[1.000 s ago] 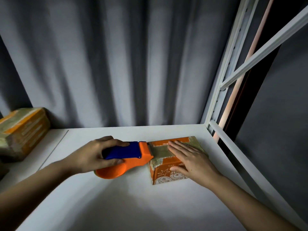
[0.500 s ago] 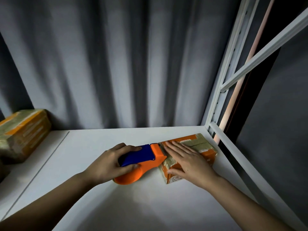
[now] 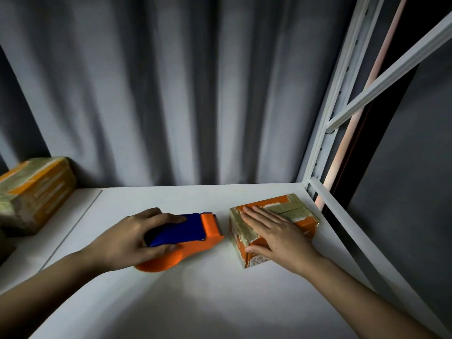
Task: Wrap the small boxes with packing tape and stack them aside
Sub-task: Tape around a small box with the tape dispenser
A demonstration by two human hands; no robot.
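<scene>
A small orange box point(image 3: 302, 216) with strips of tape across its top and left end lies on the white shelf point(image 3: 200, 289), right of centre. My right hand point(image 3: 276, 234) lies flat on its top, fingers straight, thumb down the near side. My left hand point(image 3: 129, 237) grips the blue handle of an orange tape dispenser point(image 3: 193, 237), which rests on the shelf a short gap left of the box. A stack of taped orange boxes point(image 3: 34, 192) stands at the far left.
Grey curtain folds point(image 3: 195, 94) close off the back of the shelf. A white metal rack upright with a diagonal brace point(image 3: 340, 113) and a side rail point(image 3: 342, 216) run along the right, close beside the box.
The dispenser, which touched the box's left end, has pulled back to the left and now sits apart from it. My right hand stays flat on the box.
</scene>
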